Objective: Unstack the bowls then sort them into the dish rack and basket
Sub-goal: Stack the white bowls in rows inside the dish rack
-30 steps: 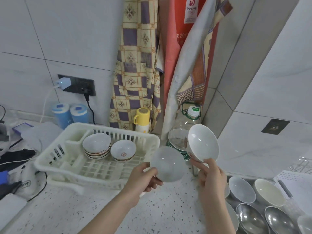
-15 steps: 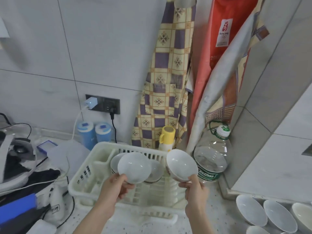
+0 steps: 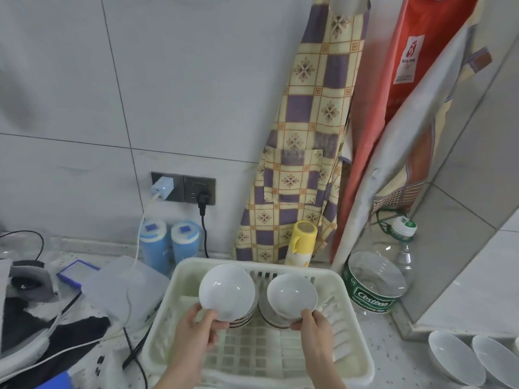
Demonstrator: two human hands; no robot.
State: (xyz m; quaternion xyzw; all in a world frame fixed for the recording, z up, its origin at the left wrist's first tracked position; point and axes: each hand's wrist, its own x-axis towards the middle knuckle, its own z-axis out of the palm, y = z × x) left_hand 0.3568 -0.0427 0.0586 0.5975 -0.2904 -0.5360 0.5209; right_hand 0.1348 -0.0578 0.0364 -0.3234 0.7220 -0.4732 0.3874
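Observation:
A cream plastic dish rack (image 3: 352, 310) sits on the counter in front of me. My left hand (image 3: 198, 329) grips a white bowl (image 3: 227, 290) by its near rim, over a stack of bowls (image 3: 241, 318) at the rack's back left. My right hand (image 3: 316, 329) pinches a second white bowl (image 3: 292, 294) by its near rim; it sits on or just above another bowl (image 3: 271, 318) in the rack. More white bowls (image 3: 455, 357) lie at the lower right.
A large clear water bottle (image 3: 377, 279) stands right of the rack, a yellow mug-bottle (image 3: 299, 242) behind it. Two blue canisters (image 3: 168, 242), a charger cable (image 3: 134, 265) and dark cloth (image 3: 42, 338) crowd the left counter. Aprons (image 3: 303, 153) hang on the wall.
Both hands have carried their bowls leftward and down into the dish rack, onto or just above the bowls lying there. My view has swung left and come closer to the rack.

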